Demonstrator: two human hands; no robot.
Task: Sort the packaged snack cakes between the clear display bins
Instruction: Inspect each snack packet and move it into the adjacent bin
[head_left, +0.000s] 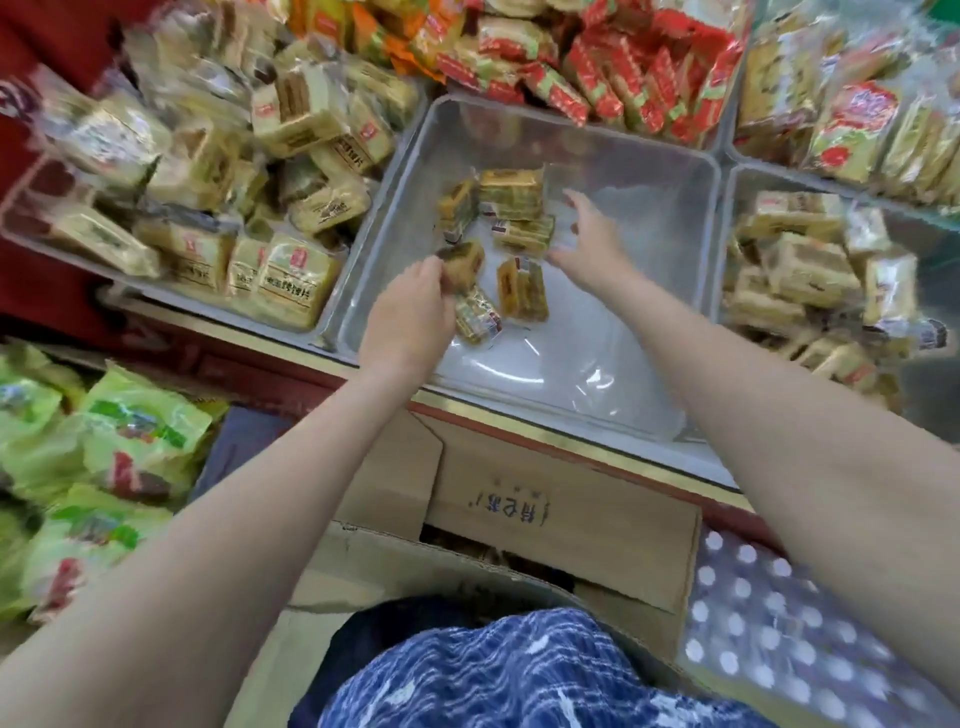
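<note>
Blue cloth with a white woven fleck fills the bottom edge, and just beyond it sits a brown cardboard box, matte and creased, its flaps hanging open with dark printing on one. Both bare forearms reach over that box into a clear plastic bin, a squarish tub with rounded corners and glossy walls that throw back white streaks of light. Its pale floor is mostly bare.

Between the two hands lies a small cluster of snack cakes, blocky layered slabs in crinkly see-through wrappers, golden brown with darker bands and small red labels. The left hand has its fingers curled round one darker-topped cake, pinching it at the near side of the cluster. The right hand is blurred; its fingers look spread and relaxed just right of the cakes, holding nothing that I can make out.

Left of the left hand a second clear bin is heaped with paler, cream-yellow wrapped cakes. Right of the right hand a third bin holds similar pale blocks. Beyond the hands, shiny red-and-green packets are piled high. Near the left elbow sit soft lime-green bags.
</note>
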